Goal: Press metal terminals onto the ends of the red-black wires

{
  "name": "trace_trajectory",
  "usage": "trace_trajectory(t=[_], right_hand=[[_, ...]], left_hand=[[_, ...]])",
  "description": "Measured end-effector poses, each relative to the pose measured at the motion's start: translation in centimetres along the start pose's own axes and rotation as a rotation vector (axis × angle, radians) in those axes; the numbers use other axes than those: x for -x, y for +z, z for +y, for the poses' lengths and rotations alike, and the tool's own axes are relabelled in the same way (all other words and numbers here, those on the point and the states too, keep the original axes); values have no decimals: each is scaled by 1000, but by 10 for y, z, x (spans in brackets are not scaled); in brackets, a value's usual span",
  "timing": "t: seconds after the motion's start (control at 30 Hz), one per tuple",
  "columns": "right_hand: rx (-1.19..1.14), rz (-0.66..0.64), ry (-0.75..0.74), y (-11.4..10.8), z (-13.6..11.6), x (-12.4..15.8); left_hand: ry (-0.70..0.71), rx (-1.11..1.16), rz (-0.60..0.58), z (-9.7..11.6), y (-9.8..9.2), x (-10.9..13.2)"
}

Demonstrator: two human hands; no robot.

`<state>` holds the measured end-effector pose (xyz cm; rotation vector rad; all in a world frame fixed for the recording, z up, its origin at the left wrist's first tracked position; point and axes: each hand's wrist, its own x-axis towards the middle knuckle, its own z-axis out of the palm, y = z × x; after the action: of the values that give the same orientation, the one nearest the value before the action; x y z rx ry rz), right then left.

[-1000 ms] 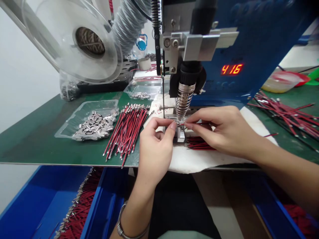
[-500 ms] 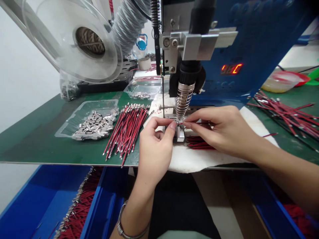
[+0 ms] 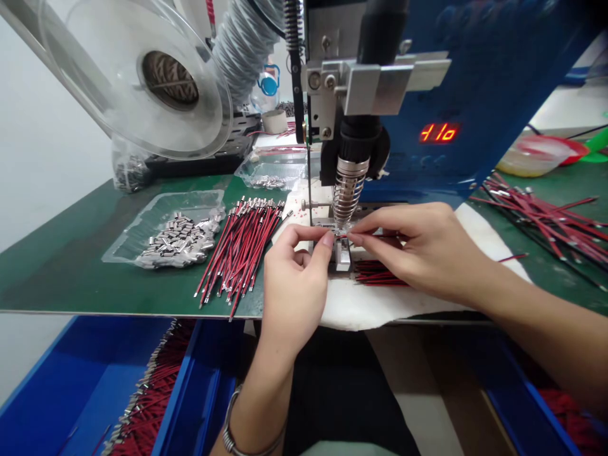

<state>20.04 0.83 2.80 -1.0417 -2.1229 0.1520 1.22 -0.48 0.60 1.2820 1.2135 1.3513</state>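
Tightly, fingers (image 3: 327, 239) (both hands) under nozzle (image 3: 346, 193).

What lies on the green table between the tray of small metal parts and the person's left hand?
In the head view, a fanned bundle of red wires lies on the green table, between the tray of small metal parts and the left hand.

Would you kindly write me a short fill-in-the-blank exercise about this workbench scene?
1. Both hands, the left hand and the right hand, pinch a thin ____ wire under the machine's coiled metal tip.
2. The bench top is ____ in colour.
3. The glowing digits on the blue machine are ____.
4. The bracelet sits on the ____ wrist.

Missing words: red; green; red; left
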Motion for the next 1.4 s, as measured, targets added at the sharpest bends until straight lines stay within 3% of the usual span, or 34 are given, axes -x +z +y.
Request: trace_trajectory(t=[0.6,1.4], right_hand=[[-5,-1,133,-1,-2,1],[-67,45,188,2,-4,-2]], left_hand=[[10,-1,30,-1,-1,2],[-1,18,31,-1,0,1]])
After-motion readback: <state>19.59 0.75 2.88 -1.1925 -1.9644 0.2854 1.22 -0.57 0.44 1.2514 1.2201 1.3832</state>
